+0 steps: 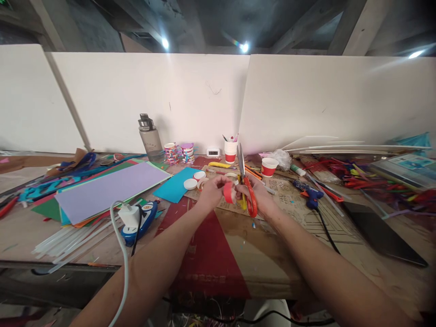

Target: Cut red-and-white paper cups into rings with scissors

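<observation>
My left hand [213, 192] is closed on a small curved red paper piece [229, 193] with a pale inside, much like part of a cut paper cup. My right hand [259, 195] holds a pair of scissors [250, 197] with red-orange handles, their blades pointing up. The two hands nearly meet above the cardboard, and the fingertips of my right hand are close to the red piece. Something yellow [243, 202] shows beside the scissor handles; its kind is unclear. Just left of my left hand lie several round white cup-like pieces [190, 184].
Blue paper [177, 185] and stacked coloured sheets [112, 190] lie left, near a power strip [139, 222] and clear glue sticks [73, 240]. A bottle [150, 138] stands behind. A paper cup [269, 167], a glue gun [311, 195] and a dark flat board [383, 231] are right.
</observation>
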{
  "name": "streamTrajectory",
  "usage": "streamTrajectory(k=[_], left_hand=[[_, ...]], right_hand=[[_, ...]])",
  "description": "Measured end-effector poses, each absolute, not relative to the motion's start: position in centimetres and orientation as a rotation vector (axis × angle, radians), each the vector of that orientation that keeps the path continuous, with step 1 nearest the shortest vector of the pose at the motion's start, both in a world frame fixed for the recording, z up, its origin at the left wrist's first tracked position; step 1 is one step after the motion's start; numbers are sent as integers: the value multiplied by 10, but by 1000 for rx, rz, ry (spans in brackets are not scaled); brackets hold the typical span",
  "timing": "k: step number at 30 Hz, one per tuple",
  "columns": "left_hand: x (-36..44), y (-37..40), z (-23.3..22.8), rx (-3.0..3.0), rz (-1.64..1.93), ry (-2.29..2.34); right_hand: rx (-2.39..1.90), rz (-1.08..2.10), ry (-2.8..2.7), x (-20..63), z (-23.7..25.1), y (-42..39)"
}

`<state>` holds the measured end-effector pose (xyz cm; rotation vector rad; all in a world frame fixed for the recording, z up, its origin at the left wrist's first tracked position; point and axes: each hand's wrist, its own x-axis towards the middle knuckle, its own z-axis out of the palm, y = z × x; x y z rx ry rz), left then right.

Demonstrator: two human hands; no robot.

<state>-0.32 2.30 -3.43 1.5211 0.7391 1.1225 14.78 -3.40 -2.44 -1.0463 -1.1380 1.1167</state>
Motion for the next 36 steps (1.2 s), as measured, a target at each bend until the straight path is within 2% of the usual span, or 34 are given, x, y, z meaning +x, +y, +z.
streamTrajectory(k=[9,16,36], left_hand=[[-19,32,-15,1179,1465,681],[-33,43,-7,1190,1549,722],[-23,35,-13,1219,1546,760]], right_hand=[[-1349,534,-1701,153,-24,-40],[-1545,417,-1978,151,-22,-42],[-1584,272,-2043,147,-25,-45]])
